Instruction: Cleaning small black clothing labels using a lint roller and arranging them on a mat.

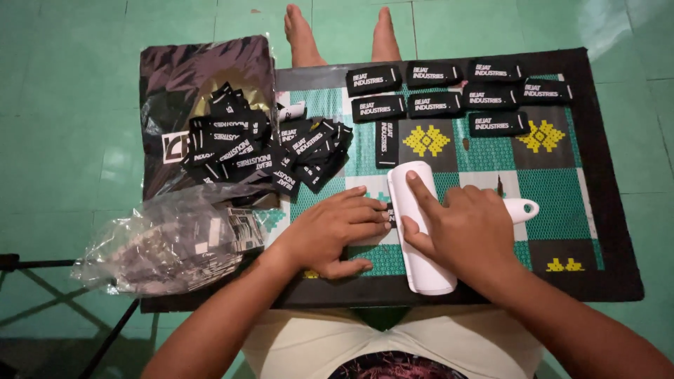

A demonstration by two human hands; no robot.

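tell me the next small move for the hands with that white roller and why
Probably roll the white cylindrical roller toward the left hand. The right hand presses on the roller, whose handle sticks out to the right, and the left hand lies flat beside it, seemingly pinning a small black label at the roller's edge on the green patterned mat. Whether it is a label is hard to tell.
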